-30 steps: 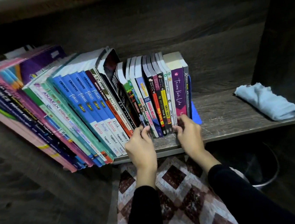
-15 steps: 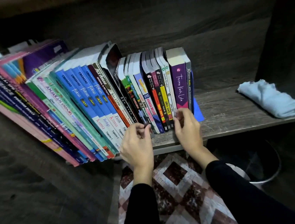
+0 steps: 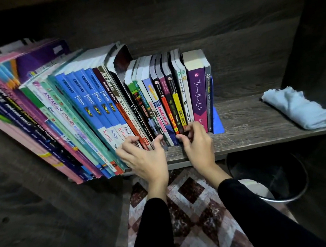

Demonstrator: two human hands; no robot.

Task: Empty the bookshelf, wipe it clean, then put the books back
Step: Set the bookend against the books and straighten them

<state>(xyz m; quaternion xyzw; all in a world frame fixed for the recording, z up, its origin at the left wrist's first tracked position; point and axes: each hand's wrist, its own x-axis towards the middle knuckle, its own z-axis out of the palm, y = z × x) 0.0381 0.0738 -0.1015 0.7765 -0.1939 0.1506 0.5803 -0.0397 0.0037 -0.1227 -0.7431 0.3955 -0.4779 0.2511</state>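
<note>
Stuff around first: a crumpled light-blue cloth (image 3: 298,108) lies at the right end of the shelf (image 3: 250,127), well apart from the books. A blue bookend (image 3: 217,121) sits right against the last one. Below the shelf there's a round dark bin (image 3: 281,172) with a shiny rim, plus a diamond-patterned rug (image 3: 198,210).

The big glossy textbooks (image 3: 86,103) stand tilted, and the thin paperbacks (image 3: 167,94) stand upright beside them. My left hand (image 3: 143,158) has bent, spread fingers touching the spine bottoms where the two groups meet, but I can't tell if it's actually gripping. My right hand (image 3: 197,141) pinches the paperbacks' lower ends. The shelf is rough grey wood grain.
</note>
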